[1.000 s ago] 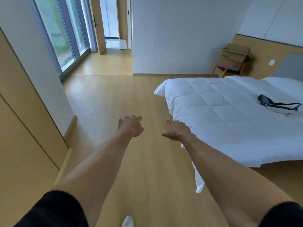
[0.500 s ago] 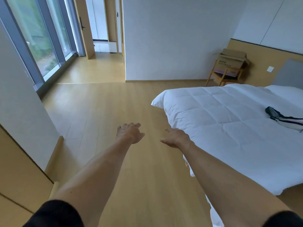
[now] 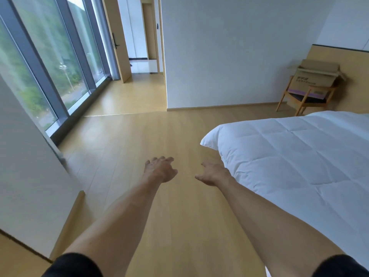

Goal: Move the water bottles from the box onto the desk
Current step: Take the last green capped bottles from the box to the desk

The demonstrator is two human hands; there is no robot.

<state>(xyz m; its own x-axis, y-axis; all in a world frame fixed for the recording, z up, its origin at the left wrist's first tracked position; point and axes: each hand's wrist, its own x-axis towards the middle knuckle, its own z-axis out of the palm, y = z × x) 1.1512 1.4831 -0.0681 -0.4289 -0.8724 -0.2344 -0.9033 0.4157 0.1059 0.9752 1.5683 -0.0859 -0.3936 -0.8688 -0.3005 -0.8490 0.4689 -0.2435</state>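
From the head camera I am seeing the view swinging left since a moment ago, the black bag on the bed gone from sight. The box is sitting on a wooden chair far right, past the bed. My left hand and right hand are reaching forward over the floor, fingers relaxed, holding nothing.

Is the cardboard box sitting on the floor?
No, the cardboard box sits on the wooden chair by the wall.

White quilted bed, wooden chair by the wall, tall windows, wood floor
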